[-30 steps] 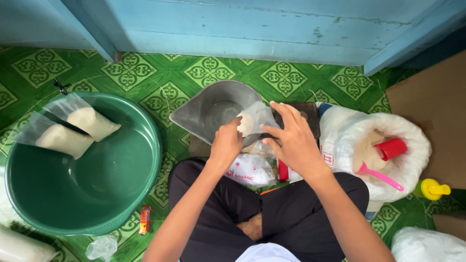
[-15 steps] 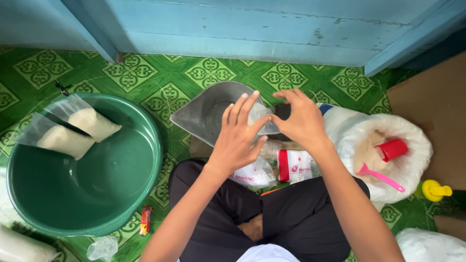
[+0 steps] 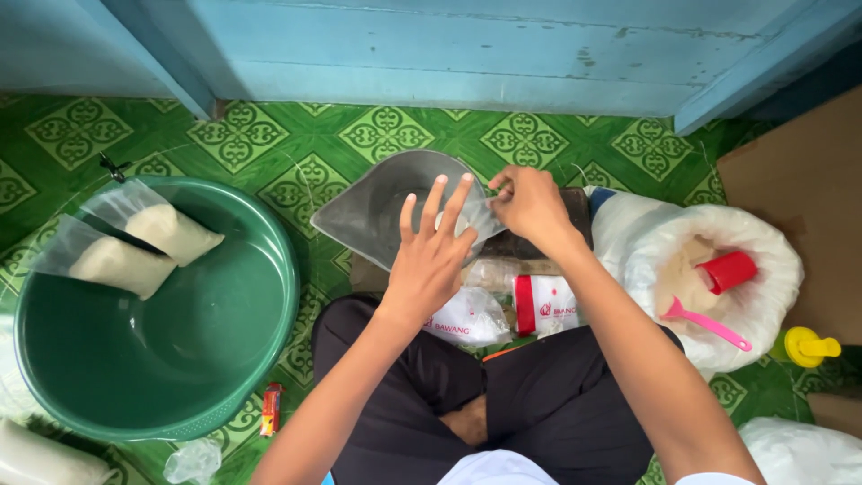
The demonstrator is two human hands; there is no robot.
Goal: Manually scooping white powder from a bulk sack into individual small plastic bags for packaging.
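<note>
My left hand (image 3: 429,256) lies flat with fingers spread against a small clear plastic bag (image 3: 482,218) that holds white grains. My right hand (image 3: 530,202) pinches the top edge of that bag. The bag sits over the near rim of a grey metal scale pan (image 3: 373,208), and my left hand hides most of its contents. Packs of empty plastic bags (image 3: 467,316) lie on my crossed legs just below my hands.
A green basin (image 3: 280,269) on the left holds two filled bags (image 3: 171,229). On the right, an open white sack (image 3: 777,247) of grains contains a red cup (image 3: 727,269) and a pink scoop (image 3: 705,325). A yellow-capped bottle (image 3: 811,346) stands beside it. A blue wall runs behind.
My left hand opened from a grip on the bag to flat, spread fingers. My right hand closed from open over the bag to a pinch on its top, moving up and back.
</note>
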